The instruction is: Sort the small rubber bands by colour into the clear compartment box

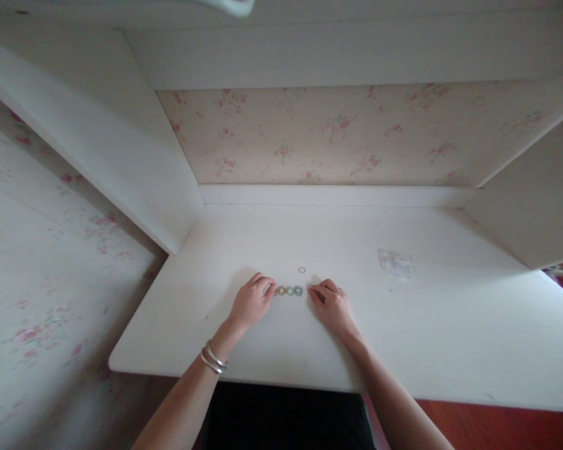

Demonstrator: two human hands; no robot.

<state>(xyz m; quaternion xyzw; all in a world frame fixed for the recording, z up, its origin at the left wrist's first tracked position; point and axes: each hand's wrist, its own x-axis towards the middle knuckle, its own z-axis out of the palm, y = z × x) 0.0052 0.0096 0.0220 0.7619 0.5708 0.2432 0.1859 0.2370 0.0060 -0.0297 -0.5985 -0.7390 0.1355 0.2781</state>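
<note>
A short row of small rings (289, 290) is bracketed between the left hand (252, 302) and right hand (330, 304) — both relaxed, fingertips at its ends, grasping nothing — seemingly kept aligned; one pale ring (302, 270) lies just beyond.

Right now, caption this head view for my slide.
Two bare hands, left hand and right hand, flank a row of small coloured rings on a white desk.

Left hand (252, 302) palm down, fingers curled loosely, fingertips pointing inward toward right hand (330, 306). Right hand palm down, fingers bent, tips pointing toward left. Both forearms extended forward, converging. Two bangles (212, 359) on left wrist.
</note>
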